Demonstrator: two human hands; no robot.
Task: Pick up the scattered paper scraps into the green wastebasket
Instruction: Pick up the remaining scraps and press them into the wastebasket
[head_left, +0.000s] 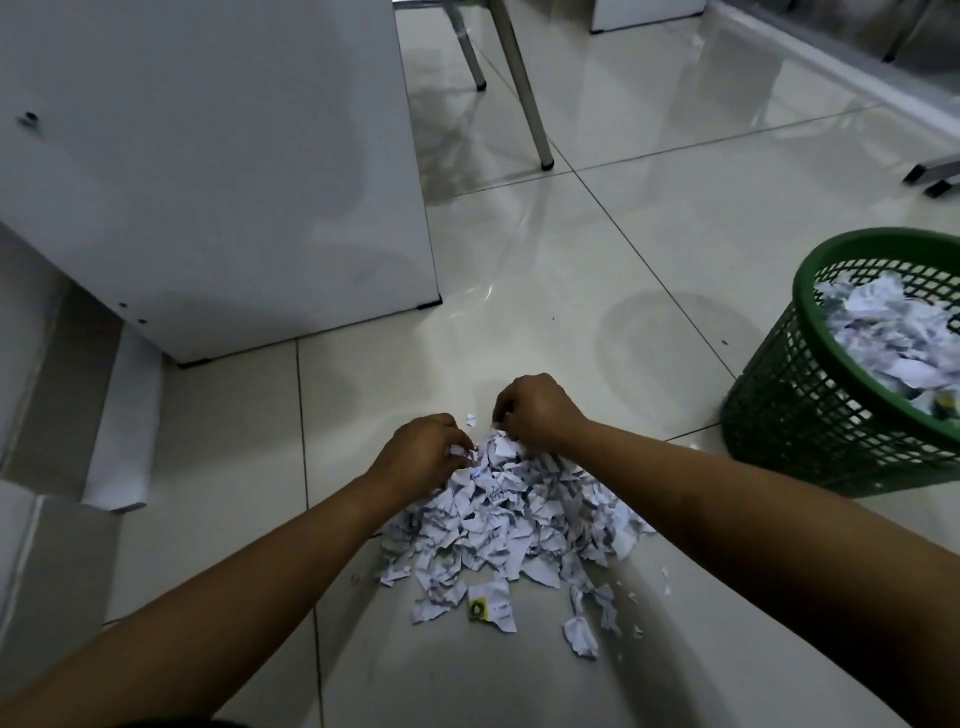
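A heap of torn white paper scraps (511, 525) lies on the pale floor tiles in front of me. My left hand (421, 449) and my right hand (535, 410) sit at the far edge of the heap, fingers curled down into the scraps and gripping some. One small scrap (471, 420) lies alone between the hands. The green mesh wastebasket (779, 405) stands at the right, tilted toward me. It holds many scraps (893, 338).
A white cabinet (218, 171) stands at the left, close behind the heap. Metal chair legs (524, 88) rise further back. A white roll or board (127, 431) lies along the left wall. Loose scraps (582, 631) trail toward me.
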